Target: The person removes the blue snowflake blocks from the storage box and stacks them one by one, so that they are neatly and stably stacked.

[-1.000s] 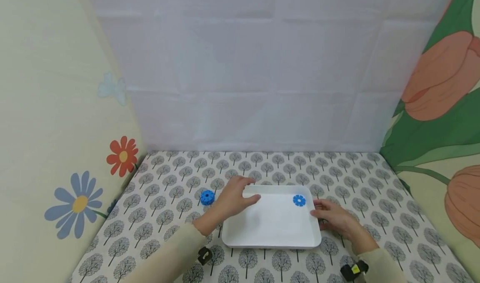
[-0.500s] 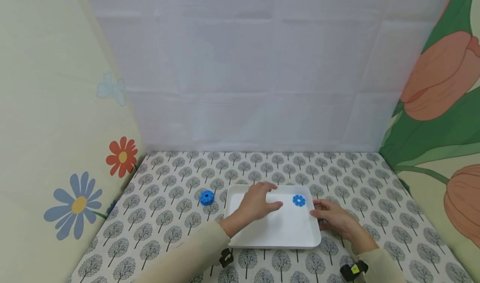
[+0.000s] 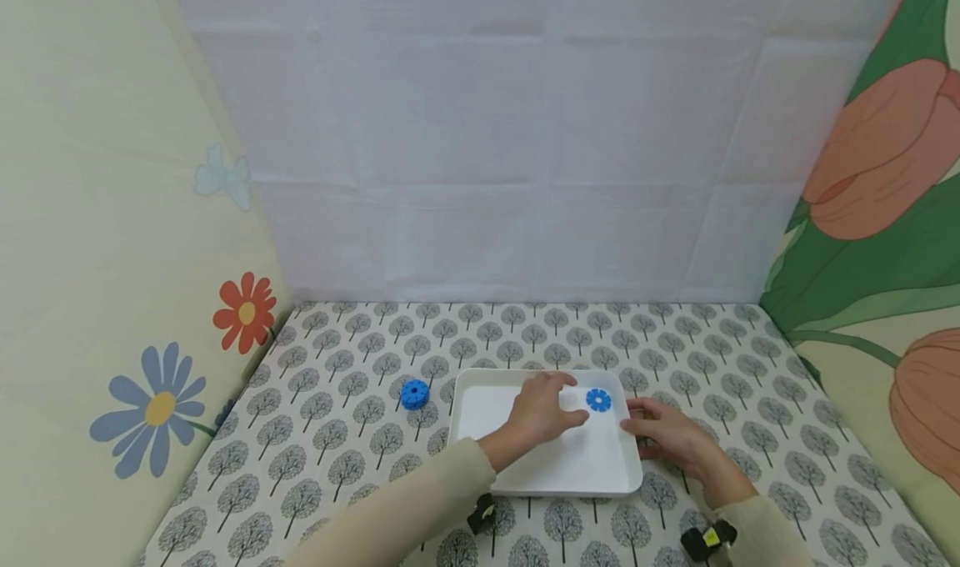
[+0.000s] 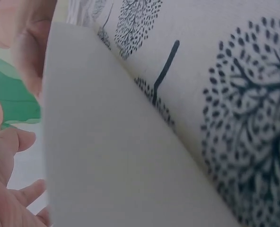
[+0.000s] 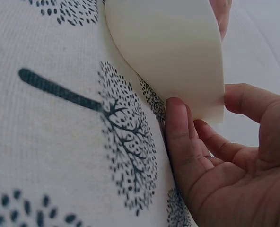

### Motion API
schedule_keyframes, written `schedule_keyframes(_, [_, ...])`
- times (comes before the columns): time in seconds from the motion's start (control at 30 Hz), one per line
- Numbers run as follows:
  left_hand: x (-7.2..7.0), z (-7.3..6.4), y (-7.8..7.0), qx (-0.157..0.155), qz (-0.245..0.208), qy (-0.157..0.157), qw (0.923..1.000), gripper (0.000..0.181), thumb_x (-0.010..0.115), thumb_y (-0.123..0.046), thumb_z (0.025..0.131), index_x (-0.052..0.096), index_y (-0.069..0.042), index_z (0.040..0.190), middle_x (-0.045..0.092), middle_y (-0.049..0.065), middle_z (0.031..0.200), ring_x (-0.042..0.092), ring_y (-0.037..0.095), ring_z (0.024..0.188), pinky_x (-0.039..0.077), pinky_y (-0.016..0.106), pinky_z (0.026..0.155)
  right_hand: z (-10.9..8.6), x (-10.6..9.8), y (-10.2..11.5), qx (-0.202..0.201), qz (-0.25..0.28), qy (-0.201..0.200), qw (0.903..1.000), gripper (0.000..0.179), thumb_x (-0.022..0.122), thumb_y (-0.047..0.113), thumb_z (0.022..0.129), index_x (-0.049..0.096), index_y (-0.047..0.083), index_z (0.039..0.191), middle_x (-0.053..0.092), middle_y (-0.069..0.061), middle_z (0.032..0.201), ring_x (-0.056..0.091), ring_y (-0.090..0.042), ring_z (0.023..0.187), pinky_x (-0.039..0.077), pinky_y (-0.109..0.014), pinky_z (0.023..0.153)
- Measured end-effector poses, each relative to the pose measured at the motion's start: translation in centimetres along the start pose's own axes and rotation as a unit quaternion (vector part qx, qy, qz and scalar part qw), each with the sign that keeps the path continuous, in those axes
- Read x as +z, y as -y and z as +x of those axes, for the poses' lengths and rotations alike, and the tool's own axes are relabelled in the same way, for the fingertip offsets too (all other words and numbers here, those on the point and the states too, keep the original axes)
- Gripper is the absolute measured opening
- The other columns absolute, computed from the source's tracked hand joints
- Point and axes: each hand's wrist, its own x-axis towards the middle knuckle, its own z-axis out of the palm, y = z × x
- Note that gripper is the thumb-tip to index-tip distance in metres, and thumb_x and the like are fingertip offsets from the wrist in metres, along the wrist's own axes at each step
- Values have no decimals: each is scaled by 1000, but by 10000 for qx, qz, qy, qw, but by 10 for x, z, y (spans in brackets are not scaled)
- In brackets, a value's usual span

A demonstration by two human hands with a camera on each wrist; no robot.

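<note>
A shallow white tray (image 3: 517,479) lies on the patterned cloth. A flat blue notched disc (image 3: 598,400) rests inside it, near its far right corner. Above the tray floor, my left hand (image 3: 542,408) holds nothing; its thumb and fingers are spread apart, just left of the disc. My right hand (image 3: 671,438) grips the tray's right side. In the right wrist view, the thumb of the right hand (image 5: 230,165) is at the rim and its fingers touch the outer wall (image 5: 178,61). The left wrist view has the left hand (image 4: 10,175) partly hidden behind the tray wall (image 4: 97,127).
Left of the tray, a thicker blue notched piece (image 3: 415,394), which looks like stacked discs, sits on the tree-print cloth (image 3: 337,434). A white sheet (image 3: 480,133) hangs behind the table. Flower-printed cloths stand at both sides.
My left hand has moved right, from the tray's left edge across its interior to near the disc. The tray's left side shifted slightly right at first. My right hand has stayed put.
</note>
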Motion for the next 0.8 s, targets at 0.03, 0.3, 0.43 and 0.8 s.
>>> schedule_keyframes(0.03, [2, 1, -1, -2, -15, 17, 10000, 53, 80, -39, 86, 65, -16, 131, 56, 14, 140, 53, 35, 127, 49, 50, 98, 0, 0, 0, -4, 5, 18, 10000, 60, 67, 20, 98, 42, -5, 146, 62, -19, 124, 66, -25, 102, 58, -43, 82])
schedule_keyframes(0.3, [14, 8, -7, -67, 137, 9, 9999, 53, 82, -38, 84, 66, -16, 130, 55, 12, 142, 50, 33, 131, 45, 51, 104, 0, -1, -3, -140, -5, 50, 9999, 60, 66, 20, 99, 41, -6, 147, 61, -20, 124, 66, -26, 103, 58, -43, 81])
schedule_keyframes(0.43, [20, 13, -9, -149, 342, 36, 9993, 53, 82, -40, 84, 66, -17, 129, 55, 11, 141, 51, 30, 130, 47, 50, 103, 0, 0, -2, -127, 20, 37, 9999, 60, 66, 19, 98, 42, -5, 146, 61, -20, 124, 65, -25, 102, 58, -43, 81])
schedule_keyframes(0.8, [33, 23, -10, -101, 769, -12, 9970, 56, 83, -41, 82, 67, -17, 130, 59, 9, 138, 53, 26, 128, 48, 48, 102, 0, -1, -1, -75, 58, 19, 10000, 60, 67, 19, 97, 42, -6, 146, 62, -20, 125, 65, -26, 105, 58, -43, 82])
